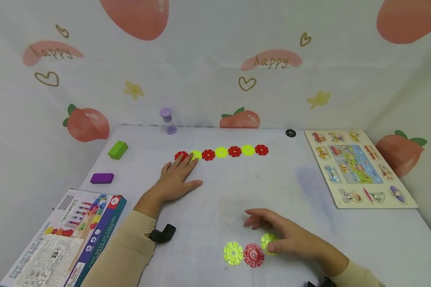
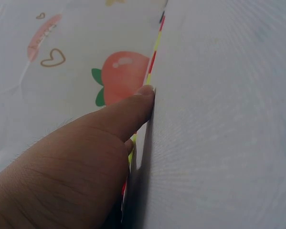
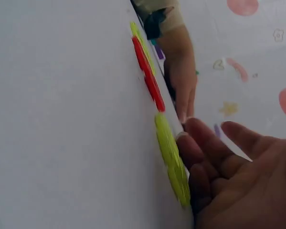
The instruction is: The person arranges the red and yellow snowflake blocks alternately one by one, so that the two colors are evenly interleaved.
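A row of several red and yellow snowflake discs (image 1: 235, 151) lies across the far part of the table. My left hand (image 1: 176, 179) rests flat with fingers spread; its fingertips touch the red disc (image 1: 181, 154) and yellow disc (image 1: 195, 155) at the row's left end. Closer to me lie a yellow disc (image 1: 233, 253), a red disc (image 1: 254, 255) and a second yellow disc (image 1: 267, 240), side by side. My right hand (image 1: 283, 235) hovers by that second disc, partly covering it, fingers loosely bent. In the right wrist view, this yellow disc (image 3: 171, 160) lies beside the fingers, ungripped.
A boxed toy set (image 1: 64, 239) lies at the left, with purple block (image 1: 102, 178) and green block (image 1: 118, 150) beyond it. A purple sand timer (image 1: 168, 120) and a small black round object (image 1: 290, 133) stand near the back. A picture puzzle board (image 1: 359, 169) lies right.
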A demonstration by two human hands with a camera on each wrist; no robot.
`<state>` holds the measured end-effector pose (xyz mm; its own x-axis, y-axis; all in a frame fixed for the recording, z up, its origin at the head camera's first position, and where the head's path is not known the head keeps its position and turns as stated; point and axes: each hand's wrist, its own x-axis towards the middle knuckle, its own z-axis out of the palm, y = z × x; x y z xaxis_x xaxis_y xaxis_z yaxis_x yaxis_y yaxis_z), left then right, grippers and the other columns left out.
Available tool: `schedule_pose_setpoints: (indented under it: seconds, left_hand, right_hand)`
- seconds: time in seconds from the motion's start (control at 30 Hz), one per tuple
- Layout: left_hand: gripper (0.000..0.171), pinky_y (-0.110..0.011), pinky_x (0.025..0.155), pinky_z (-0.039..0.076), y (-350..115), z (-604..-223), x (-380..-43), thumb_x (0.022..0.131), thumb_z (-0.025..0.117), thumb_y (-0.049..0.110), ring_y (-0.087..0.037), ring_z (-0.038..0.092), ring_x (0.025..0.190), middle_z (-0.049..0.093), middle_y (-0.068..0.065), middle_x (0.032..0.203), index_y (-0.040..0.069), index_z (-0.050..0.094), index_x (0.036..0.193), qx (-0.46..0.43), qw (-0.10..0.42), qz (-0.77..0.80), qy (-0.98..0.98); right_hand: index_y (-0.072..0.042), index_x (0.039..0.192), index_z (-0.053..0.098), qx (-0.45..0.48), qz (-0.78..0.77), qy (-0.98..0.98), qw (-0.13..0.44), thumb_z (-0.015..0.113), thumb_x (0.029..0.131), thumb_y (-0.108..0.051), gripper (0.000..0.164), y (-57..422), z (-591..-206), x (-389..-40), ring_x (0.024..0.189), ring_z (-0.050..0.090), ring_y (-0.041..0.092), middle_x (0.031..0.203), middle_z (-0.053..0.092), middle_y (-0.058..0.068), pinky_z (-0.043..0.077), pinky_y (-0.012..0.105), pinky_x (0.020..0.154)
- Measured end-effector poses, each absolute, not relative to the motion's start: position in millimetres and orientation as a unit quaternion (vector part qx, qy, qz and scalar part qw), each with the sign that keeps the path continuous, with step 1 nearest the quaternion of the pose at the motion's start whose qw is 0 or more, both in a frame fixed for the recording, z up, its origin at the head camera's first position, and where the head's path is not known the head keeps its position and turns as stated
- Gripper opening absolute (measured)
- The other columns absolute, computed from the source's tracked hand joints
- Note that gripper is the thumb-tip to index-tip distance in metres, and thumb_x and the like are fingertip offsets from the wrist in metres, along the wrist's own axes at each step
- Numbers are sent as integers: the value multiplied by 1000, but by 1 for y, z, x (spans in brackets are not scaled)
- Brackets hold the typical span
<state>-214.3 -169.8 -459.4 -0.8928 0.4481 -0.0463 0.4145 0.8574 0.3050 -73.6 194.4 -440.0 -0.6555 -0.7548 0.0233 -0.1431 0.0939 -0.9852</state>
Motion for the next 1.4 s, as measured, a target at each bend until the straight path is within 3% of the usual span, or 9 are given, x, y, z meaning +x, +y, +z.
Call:
schedule_pose_setpoints:
  seconds: [0.1,0.2,0.33,0.43,0.53,0.67,0.8,1.13,1.4]
  left_hand:
    - [85,-60,107,0,-170,-460,-214,86,44,72,-27,-3,144,6,4,160,27,20,154,225,60,147,961]
    - [85,-60,107,0,-169,-460,-214,86,44,72,-26,-3,144,6,4,160,27,20,154,225,61,149,961]
    - [85,-60,107,0,-168,-458,-214,85,45,71,-27,-3,144,6,4,160,27,20,154,222,62,150,962]
    - [86,-60,107,0,-168,-457,-214,85,46,71,-27,-2,144,6,4,160,27,21,154,217,65,148,963]
    - [86,-61,107,0,-169,-457,-214,85,46,71,-27,-3,144,6,4,160,27,20,154,217,68,145,963]
    - [86,-60,107,1,-169,-457,-215,85,44,72,-27,-3,144,6,4,160,27,20,154,220,64,145,963]
    - [87,-60,107,1,-169,-457,-214,84,44,73,-28,-2,144,6,4,160,27,20,154,219,61,145,963]
    - [87,-61,107,1,-168,-456,-214,84,45,73,-28,-1,144,7,3,160,27,20,154,214,66,143,964]
    - [86,-61,107,1,-168,-456,-213,85,46,71,-29,-1,144,7,2,160,26,21,154,218,64,147,963]
  right_hand:
    - [-19,146,37,-335,-509,750,257,74,85,-22,72,190,-440,-66,127,40,20,140,47,-1,32,29,104]
    - [-26,142,42,-354,-430,795,241,77,81,-33,71,194,-439,-65,128,36,12,140,44,-10,32,26,104]
    - [-30,130,54,-358,-378,828,206,78,81,-27,54,207,-437,-68,121,38,9,130,45,-13,37,24,99]
    - [-32,110,62,-347,-372,839,193,78,82,-22,34,212,-437,-70,112,41,10,118,48,-12,40,24,93]
    - [-32,99,62,-330,-369,845,203,75,84,-26,21,213,-436,-72,104,45,10,110,52,-13,42,26,87]
    - [-35,112,59,-301,-339,863,224,75,82,-38,34,222,-428,-74,104,47,8,113,51,-16,44,27,89]
    - [-36,123,56,-300,-314,873,223,79,78,-36,50,247,-422,-71,112,43,7,119,48,-17,41,25,94]
    - [-36,115,58,-326,-313,879,152,80,76,-38,45,255,-434,-56,104,44,3,112,50,-20,39,22,88]
    - [-24,101,61,-274,-444,818,241,69,89,-26,15,239,-427,-74,81,57,14,90,61,-5,49,26,69]
